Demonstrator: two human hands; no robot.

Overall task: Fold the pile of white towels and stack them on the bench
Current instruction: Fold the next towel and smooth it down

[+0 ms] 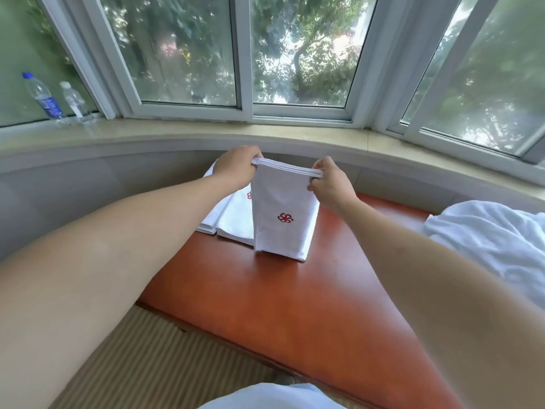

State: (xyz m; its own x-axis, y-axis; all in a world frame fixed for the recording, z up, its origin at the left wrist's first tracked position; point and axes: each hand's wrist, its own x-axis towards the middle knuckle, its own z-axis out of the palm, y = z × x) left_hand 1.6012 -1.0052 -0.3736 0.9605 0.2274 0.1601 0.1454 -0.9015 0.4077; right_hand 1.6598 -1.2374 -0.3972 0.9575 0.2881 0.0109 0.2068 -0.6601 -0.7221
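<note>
Both hands are up over the bench (295, 305), each gripping one top corner of a single folded towel (281, 208). The left hand (237, 168) has its fingers curled round the corner farther from the pile; the right hand (331, 184) pinches the other corner, knuckles toward the camera. Between the two hands the towel's upper edge is stretched taut and shows several stacked layers. The towel hangs down from the hands as a tall narrow panel, one red logo (285, 217) on its near face, and its lower edge touches the bench just below the hands.

Under and behind the left hand lies the stack (233, 219) of folded towels, flat on the bench. Two folded edges can be counted along its near side, and a second red logo shows partly beside the left wrist; how many towels the stack holds in all I cannot tell. The hanging towel stands just in front of this stack and covers part of it.

Well out beyond the right forearm, at the frame's edge, sits the pile (489, 240) of unfolded white towels, rumpled; its count cannot be made out.

Far off past the left arm, on the sill (188, 134), stand two plastic bottles: one with a blue cap (41, 97), one with a white cap (75, 101), close beside each other. Behind the hands are the windows (244, 69), with green trees outside.
</note>
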